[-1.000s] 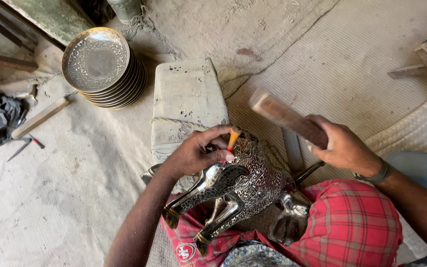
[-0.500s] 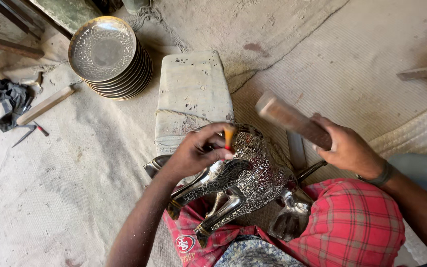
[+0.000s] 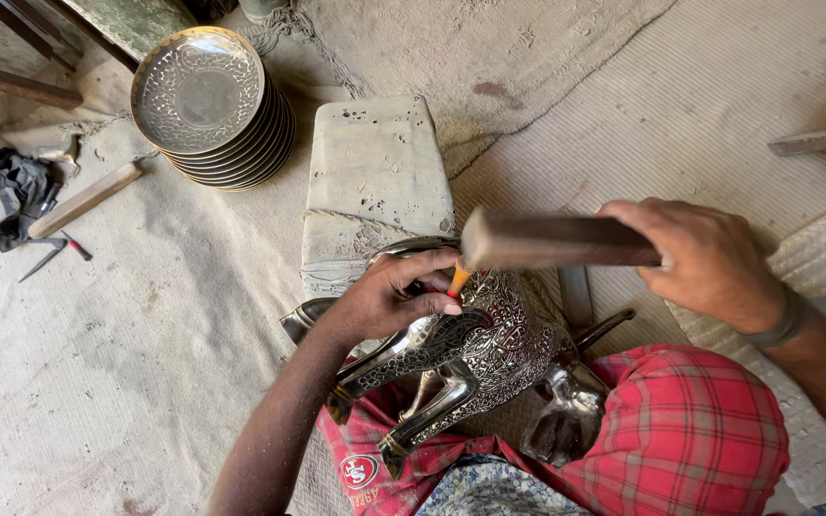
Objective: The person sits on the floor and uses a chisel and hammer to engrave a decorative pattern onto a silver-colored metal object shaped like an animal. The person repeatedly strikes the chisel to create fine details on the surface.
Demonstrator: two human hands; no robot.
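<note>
The left hand (image 3: 384, 296) pinches a small orange chisel (image 3: 458, 281) on the shiny metal animal (image 3: 475, 349). The right hand (image 3: 705, 258) grips a wooden mallet (image 3: 552, 241) just above the animal. Plates (image 3: 207, 100) sit far behind it.

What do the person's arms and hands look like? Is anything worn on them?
Both arms are bare, with no sleeves showing and no gloves. The left hand wears nothing that shows. The right hand has a grey band round the wrist. No rings can be seen on either hand.
</note>
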